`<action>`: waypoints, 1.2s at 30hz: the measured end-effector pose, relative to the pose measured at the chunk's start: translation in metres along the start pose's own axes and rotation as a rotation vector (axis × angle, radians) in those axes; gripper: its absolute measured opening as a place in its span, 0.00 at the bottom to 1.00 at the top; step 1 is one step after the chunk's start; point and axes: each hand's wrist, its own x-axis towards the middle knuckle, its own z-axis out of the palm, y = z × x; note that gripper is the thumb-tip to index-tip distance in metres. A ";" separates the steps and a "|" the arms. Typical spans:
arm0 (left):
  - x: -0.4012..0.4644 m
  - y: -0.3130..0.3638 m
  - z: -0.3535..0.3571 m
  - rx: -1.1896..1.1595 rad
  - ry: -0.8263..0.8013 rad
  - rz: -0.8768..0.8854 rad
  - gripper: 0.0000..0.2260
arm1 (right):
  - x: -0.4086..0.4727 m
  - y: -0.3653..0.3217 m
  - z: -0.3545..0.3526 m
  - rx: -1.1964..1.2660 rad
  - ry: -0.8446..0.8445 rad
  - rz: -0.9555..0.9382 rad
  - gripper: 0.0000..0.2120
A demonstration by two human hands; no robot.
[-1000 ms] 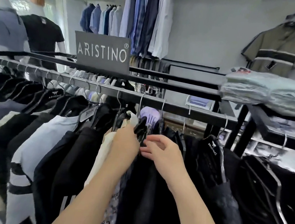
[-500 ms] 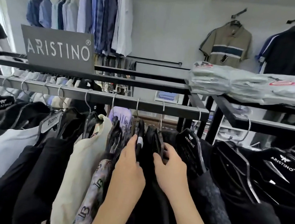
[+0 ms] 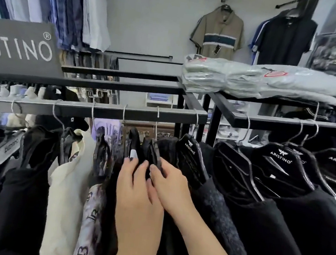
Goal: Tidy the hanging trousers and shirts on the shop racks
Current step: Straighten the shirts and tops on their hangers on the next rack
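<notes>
A black metal rail (image 3: 143,114) carries a row of shirts on black hangers. My left hand (image 3: 133,185) and my right hand (image 3: 170,187) meet at the middle of the row, both at the shoulder of a black shirt (image 3: 148,152). The left fingers curl round the hanger's left shoulder; the right fingers pinch the hanger's right side. To the left hang a patterned shirt (image 3: 92,214) and a cream shirt (image 3: 67,189). To the right hangs a dark textured shirt (image 3: 216,209) on an ARISTINO hanger (image 3: 189,150).
A second rack (image 3: 292,124) at the right holds more black shirts. Folded bagged garments (image 3: 256,79) lie on its top. A grey ARISTINO sign (image 3: 16,49) stands at left. Shirts hang on the back wall, including an olive striped polo (image 3: 218,32).
The view has swung to the right along the rail. Both hands have stayed together on the black shirt's hanger, shifting slightly along the row.
</notes>
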 end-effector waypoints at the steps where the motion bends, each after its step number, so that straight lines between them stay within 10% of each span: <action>1: -0.008 0.006 0.004 -0.094 -0.042 -0.003 0.18 | 0.001 0.000 -0.002 0.029 -0.055 0.031 0.13; 5: -0.011 0.001 0.005 -0.456 -0.406 -0.473 0.29 | 0.008 -0.008 -0.018 0.411 -0.172 0.273 0.17; 12: 0.015 -0.009 -0.014 -0.050 -0.625 -0.419 0.29 | 0.021 -0.007 -0.048 0.560 -0.246 0.337 0.20; 20: 0.014 0.011 0.006 0.135 -0.298 -0.475 0.14 | 0.032 0.002 -0.090 0.557 -0.321 0.350 0.28; 36: -0.028 0.015 0.048 0.284 -0.255 -0.653 0.10 | 0.041 0.040 -0.096 0.328 -0.387 0.053 0.36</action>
